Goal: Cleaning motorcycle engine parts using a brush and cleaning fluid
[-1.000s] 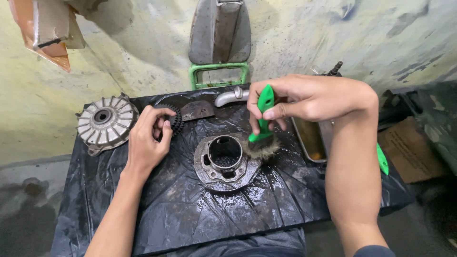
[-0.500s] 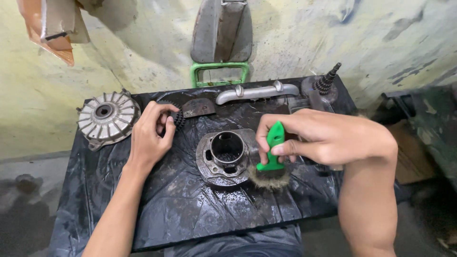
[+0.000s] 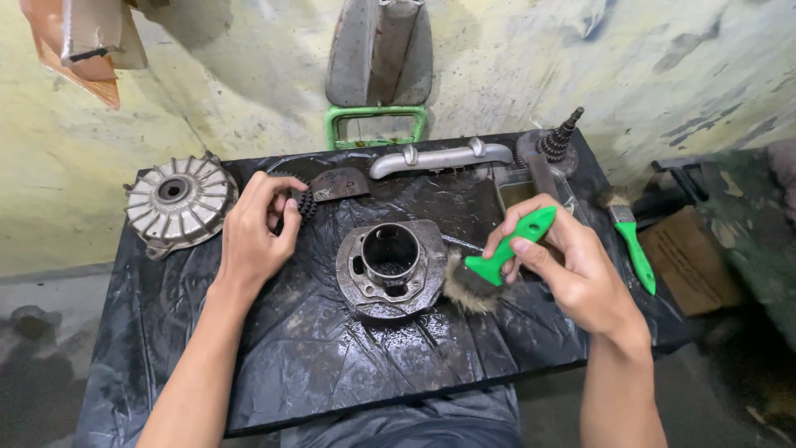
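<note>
The right hand (image 3: 572,270) grips a green-handled brush (image 3: 497,264), fingers wrapped around the handle, and holds its worn bristles against the right flank of a round metal engine cylinder (image 3: 390,270). The cylinder sits near the middle of a table covered in black plastic sheeting (image 3: 274,357), its open bore facing up. The left hand (image 3: 253,236) rests on the sheet to the cylinder's left, fingers curled over a small dark toothed gear (image 3: 303,202), thumb and fingertips closed around its edge.

Judged from how things lie, the scrubbing is only partly done. The cylinder's flange looks dark, rust-stained and grimy, with wet sheen around its base and on the sheet about it; the inner sleeve reads somewhat brighter than the outer casting. The side under the bristles is being worked, while the near and left faces show dull deposits that appear untouched.

Other parts lie about: a finned grey brake hub (image 3: 178,199) at the left edge, a curved metal pipe (image 3: 439,158) along the back, a geared shaft (image 3: 560,141) at the far right corner, and a second green-handled brush (image 3: 632,241) hanging off the right edge. Whether any of these has been cleaned cannot be told.
</note>
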